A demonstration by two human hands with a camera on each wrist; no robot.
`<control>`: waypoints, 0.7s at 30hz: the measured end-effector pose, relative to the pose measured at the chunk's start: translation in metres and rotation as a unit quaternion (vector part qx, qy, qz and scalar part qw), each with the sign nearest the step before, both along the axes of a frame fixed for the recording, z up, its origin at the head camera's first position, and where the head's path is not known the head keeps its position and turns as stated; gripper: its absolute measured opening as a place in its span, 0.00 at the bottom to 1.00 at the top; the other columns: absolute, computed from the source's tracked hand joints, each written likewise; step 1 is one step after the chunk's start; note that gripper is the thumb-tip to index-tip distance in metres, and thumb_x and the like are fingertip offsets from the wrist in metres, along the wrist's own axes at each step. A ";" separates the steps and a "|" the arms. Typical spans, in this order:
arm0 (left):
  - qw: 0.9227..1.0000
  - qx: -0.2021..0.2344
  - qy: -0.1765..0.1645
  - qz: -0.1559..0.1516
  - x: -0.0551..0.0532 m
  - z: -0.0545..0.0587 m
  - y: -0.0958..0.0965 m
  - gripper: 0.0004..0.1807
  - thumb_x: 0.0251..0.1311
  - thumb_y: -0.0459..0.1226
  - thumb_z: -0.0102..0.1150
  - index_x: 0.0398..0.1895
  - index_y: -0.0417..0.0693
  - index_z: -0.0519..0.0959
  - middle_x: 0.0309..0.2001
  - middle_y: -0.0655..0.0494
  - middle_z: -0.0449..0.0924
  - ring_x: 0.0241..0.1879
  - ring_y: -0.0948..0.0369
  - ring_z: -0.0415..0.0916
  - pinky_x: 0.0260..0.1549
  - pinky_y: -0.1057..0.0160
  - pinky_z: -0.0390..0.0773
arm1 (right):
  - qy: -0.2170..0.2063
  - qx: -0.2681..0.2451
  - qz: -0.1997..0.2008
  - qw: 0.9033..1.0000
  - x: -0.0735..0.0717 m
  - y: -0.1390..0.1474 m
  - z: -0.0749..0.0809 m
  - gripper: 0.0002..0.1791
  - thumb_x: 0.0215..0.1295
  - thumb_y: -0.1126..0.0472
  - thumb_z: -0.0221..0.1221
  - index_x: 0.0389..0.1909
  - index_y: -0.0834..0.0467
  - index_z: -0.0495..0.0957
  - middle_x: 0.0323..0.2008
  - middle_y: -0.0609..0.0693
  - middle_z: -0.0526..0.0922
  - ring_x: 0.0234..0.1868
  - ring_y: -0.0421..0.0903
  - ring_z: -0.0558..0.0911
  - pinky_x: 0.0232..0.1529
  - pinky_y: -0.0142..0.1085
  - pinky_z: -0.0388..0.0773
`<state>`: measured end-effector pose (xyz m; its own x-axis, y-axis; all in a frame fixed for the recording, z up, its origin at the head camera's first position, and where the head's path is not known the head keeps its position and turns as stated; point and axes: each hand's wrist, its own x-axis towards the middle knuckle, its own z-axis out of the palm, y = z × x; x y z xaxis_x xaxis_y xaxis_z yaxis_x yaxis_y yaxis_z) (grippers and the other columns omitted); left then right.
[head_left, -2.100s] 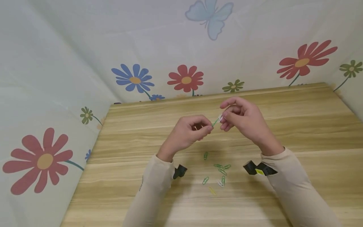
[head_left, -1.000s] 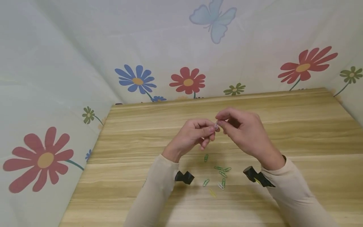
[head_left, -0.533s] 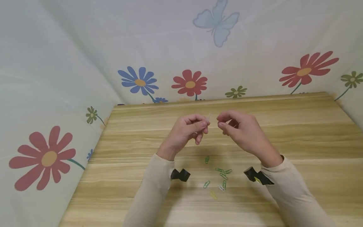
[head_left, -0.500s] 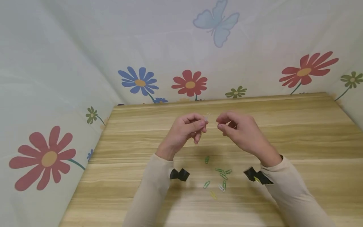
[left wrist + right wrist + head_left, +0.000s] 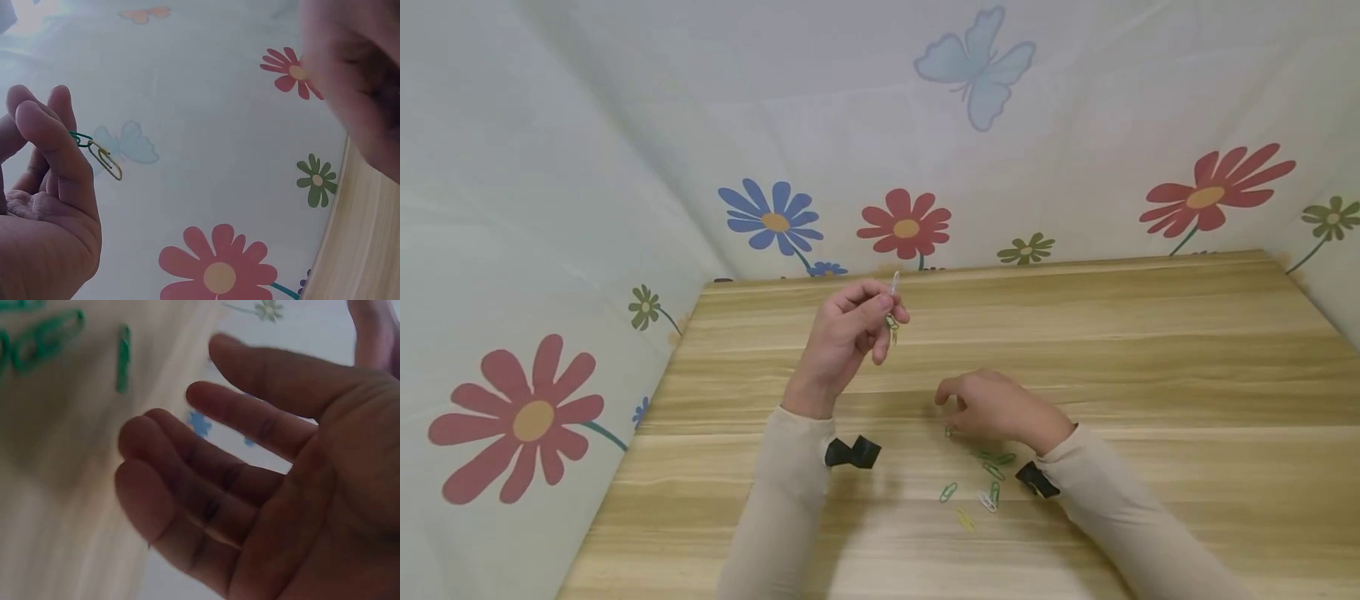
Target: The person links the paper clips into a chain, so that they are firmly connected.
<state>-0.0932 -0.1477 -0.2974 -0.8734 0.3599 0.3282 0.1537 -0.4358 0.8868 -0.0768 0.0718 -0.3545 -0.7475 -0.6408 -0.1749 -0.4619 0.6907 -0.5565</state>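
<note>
My left hand is raised over the far part of the table and pinches a short chain of paper clips between thumb and index finger. A white paper clip sticks up past the fingertips. Below them hang a green paper clip and a yellow paper clip, linked together. My right hand is low over the table with nothing between its loosely bent fingers, as the right wrist view shows. A single green paper clip lies just beyond its fingertips.
Several loose green paper clips lie on the wooden table, with a white paper clip and a yellow paper clip nearer the front. A flower-printed cloth stands behind and beside the table.
The white clip has come to the left hand, which has moved left and away from the right hand. The right hand has let go and dropped towards the clips on the table.
</note>
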 end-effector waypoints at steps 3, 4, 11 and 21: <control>1.000 0.014 0.001 0.001 -0.001 0.001 -0.002 0.10 0.70 0.31 0.51 0.40 0.47 0.84 0.34 0.52 0.84 0.14 0.64 0.73 0.16 0.70 0.74 | 0.008 0.017 0.010 1.000 0.008 -0.010 -0.010 0.12 0.60 0.64 0.67 0.45 0.61 0.82 0.35 0.50 0.83 0.32 0.45 0.77 0.39 0.44 0.78; 1.000 0.018 0.001 0.001 -0.001 0.001 -0.003 0.10 0.71 0.31 0.52 0.40 0.47 0.84 0.34 0.51 0.84 0.14 0.64 0.73 0.16 0.70 0.74 | 0.019 0.020 0.015 1.000 0.010 -0.013 -0.014 0.10 0.58 0.65 0.67 0.41 0.60 0.82 0.34 0.50 0.82 0.32 0.45 0.76 0.39 0.43 0.77; 1.000 0.028 0.005 -0.004 0.000 0.002 -0.003 0.09 0.71 0.30 0.52 0.40 0.45 0.84 0.33 0.51 0.84 0.14 0.64 0.74 0.17 0.70 0.75 | 0.077 0.020 0.029 0.996 0.017 -0.024 -0.026 0.13 0.56 0.70 0.66 0.25 0.54 0.70 0.21 0.45 0.68 0.25 0.44 0.69 0.29 0.40 0.69; 1.000 0.028 0.015 -0.005 0.000 0.004 -0.004 0.10 0.70 0.29 0.51 0.39 0.45 0.83 0.33 0.51 0.84 0.15 0.64 0.75 0.18 0.70 0.76 | 0.073 -0.009 0.045 0.996 0.000 -0.004 -0.031 0.14 0.63 0.69 0.65 0.24 0.52 0.72 0.22 0.42 0.70 0.25 0.41 0.69 0.29 0.36 0.69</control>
<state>-0.0930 -0.1518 -0.2931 -0.8597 0.3484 0.3734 0.1754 -0.4853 0.8566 -0.0768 0.0676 -0.3858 -0.7031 -0.7089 -0.0555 -0.5990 0.6325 -0.4911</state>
